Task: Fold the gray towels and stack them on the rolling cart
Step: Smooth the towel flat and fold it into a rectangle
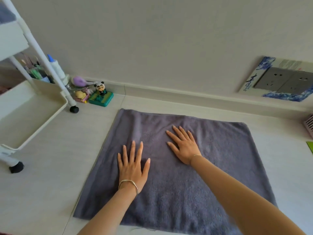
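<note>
On the pale floor (55, 167) near a wall, the left grip (132, 167), a bare hand with a bracelet at the wrist, is lying released and flat, fingers straight and spread, pressing palm-down on a gray towel (211, 167). The right grip (183, 146), also released and grasping nothing, is resting flat on the same towel a little nearer the wall, its fingers pointing away from the person. Both palms are sitting near the middle of the cloth, apparently smoothing it so the surface is lying even before a fold. The towel is spreading out as a roughly square shape, flat on the floor with its edges fairly straight; whether it is already doubled is not showing clearly.

To the left, the white rolling cart (28, 112) is standing near the towel without touching it, its lower tray facing the person, probably placed close so folded towels are needing only a short reach. Something gray is showing on its top tier at the frame's corner, too cropped for identifying. Beyond the cart's wheel (74, 109), small toys, among them a panda figure (101, 88), are sitting against the wall, and a wall socket (284, 82) is showing to the right
</note>
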Available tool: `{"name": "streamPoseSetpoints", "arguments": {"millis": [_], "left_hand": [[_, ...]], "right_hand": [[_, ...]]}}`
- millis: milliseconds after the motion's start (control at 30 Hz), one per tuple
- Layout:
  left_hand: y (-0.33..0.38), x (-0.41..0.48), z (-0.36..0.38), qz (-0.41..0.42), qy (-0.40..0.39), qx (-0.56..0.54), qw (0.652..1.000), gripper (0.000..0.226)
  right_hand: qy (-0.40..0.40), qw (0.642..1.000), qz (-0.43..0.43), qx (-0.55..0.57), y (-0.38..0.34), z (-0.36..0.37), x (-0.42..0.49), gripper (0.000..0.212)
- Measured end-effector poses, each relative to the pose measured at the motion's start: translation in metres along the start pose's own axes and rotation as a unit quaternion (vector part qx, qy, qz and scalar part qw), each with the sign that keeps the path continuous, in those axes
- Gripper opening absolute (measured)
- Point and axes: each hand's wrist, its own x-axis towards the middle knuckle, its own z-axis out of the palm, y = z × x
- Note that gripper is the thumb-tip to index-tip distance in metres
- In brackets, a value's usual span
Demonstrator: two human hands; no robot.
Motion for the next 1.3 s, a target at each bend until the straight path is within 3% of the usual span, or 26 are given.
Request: {"name": "streamPoseSetpoints", "arguments": {"millis": [133, 167, 267, 333, 500, 667, 833, 900, 1000, 1100, 1167, 1300], "left_hand": [[-0.003, 0.006, -0.001, -0.020, -0.007, -0.011, 1.000, 0.067], [-0.004, 0.010, -0.002, -0.024, -0.013, -0.020, 0.999, 0.069], [-0.010, 0.033, -0.003, -0.009, -0.006, -0.006, 1.000, 0.074], [-0.013, 0.048, -0.005, 0.018, 0.009, 0.014, 1.000, 0.070], [-0.018, 0.087, -0.007, 0.038, -0.021, 0.014, 0.999, 0.076], [-0.017, 0.137, -0.009, -0.030, -0.052, 0.025, 0.998, 0.053], [-0.036, 0.159, -0.019, -0.129, -0.070, 0.037, 0.988, 0.056], [-0.037, 0.149, -0.025, -0.139, -0.061, 0.041, 0.987, 0.058], [-0.020, 0.098, -0.023, -0.064, -0.013, 0.016, 0.998, 0.063], [-0.012, 0.040, -0.007, 0.005, -0.059, 0.023, 0.998, 0.056], [-0.021, 0.025, -0.005, -0.022, -0.089, 0.019, 0.996, 0.060], [-0.034, 0.028, -0.010, -0.069, -0.070, 0.017, 0.995, 0.067]], "right_hand": [[-0.012, 0.994, 0.108, -0.010, 0.008, -0.012, 0.030, 0.058], [0.008, 0.997, 0.082, -0.012, -0.003, -0.011, 0.035, 0.059], [0.028, 0.994, -0.107, -0.008, -0.047, -0.007, 0.047, 0.062], [0.000, 0.989, -0.149, -0.010, -0.062, 0.001, 0.050, 0.067], [0.013, 0.994, -0.106, 0.007, -0.054, 0.015, 0.055, 0.072], [0.013, 0.992, -0.126, 0.008, -0.053, 0.018, 0.055, 0.068], [0.014, 0.992, -0.126, 0.010, -0.052, 0.017, 0.056, 0.062], [0.010, 0.992, -0.122, 0.010, -0.053, 0.017, 0.056, 0.062], [0.016, 0.993, -0.118, 0.014, -0.052, 0.017, 0.057, 0.063], [0.026, 0.994, -0.101, 0.022, -0.050, 0.017, 0.054, 0.064], [0.027, 0.997, -0.073, 0.020, -0.052, 0.014, 0.043, 0.066], [0.025, 0.999, -0.025, 0.019, -0.038, 0.012, 0.005, 0.073]]}}
